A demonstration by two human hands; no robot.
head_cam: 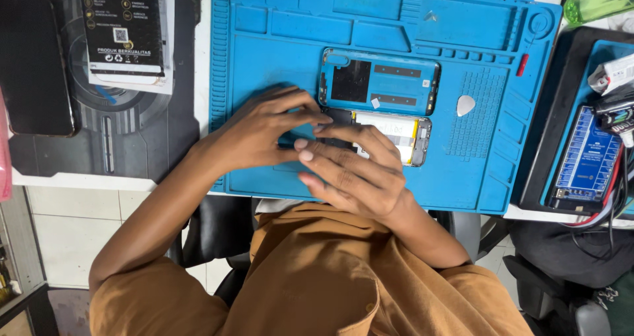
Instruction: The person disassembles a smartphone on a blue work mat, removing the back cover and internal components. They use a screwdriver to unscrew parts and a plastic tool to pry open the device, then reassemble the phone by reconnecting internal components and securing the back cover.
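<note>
An opened phone [395,136] lies on a blue repair mat [264,65], its insides up and a pale battery showing. My left hand [261,130] comes in from the left and grips the phone's left end with its fingertips. My right hand [350,171] lies across the phone's near side, its fingers bent onto that same end and touching the left hand's fingers. The end itself is hidden under the fingers. Just beyond the phone lies its blue back cover [380,82], inside face up.
A white pick-shaped opening tool [465,105] and a small red piece [522,64] lie on the mat's right part. Left of the mat are a black phone [33,65] and a black-and-white package [125,29]. A blue electronic box with cables [588,158] stands at the right.
</note>
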